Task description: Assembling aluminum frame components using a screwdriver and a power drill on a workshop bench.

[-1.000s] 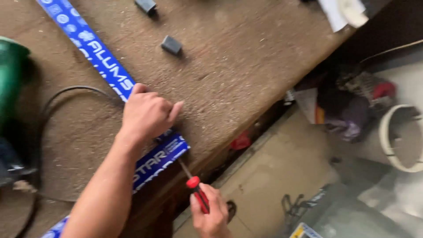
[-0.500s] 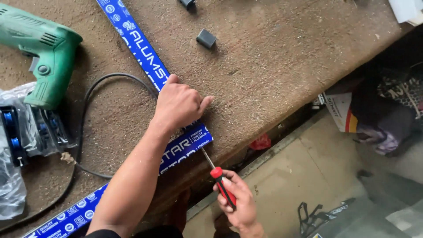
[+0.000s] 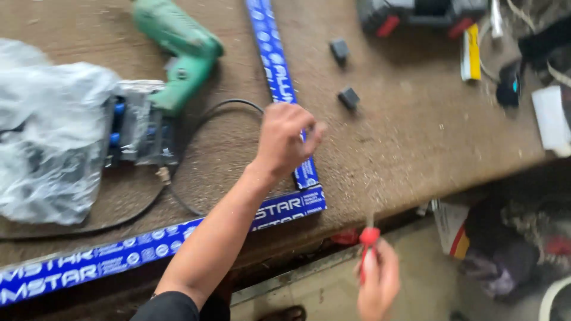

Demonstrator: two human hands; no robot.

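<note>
Two blue profile strips meet at a corner near the front edge of a brown workbench. One strip runs away from me, the other runs left. My left hand hovers loosely curled just above the upright strip, a little back from the corner, holding nothing I can see. My right hand is below the bench edge, shut on a red-handled screwdriver with its shaft pointing up toward the bench.
A green corded drill lies at the back left, its black cable curling toward the corner. Clear plastic bags cover items at the left. Two small grey blocks lie right of the strip. Tools and clutter sit at the back right.
My left hand has lifted off the corner and moved back along the strip. The right hand has drawn the screwdriver away from the corner, below the bench edge. The view shifted left and back.
</note>
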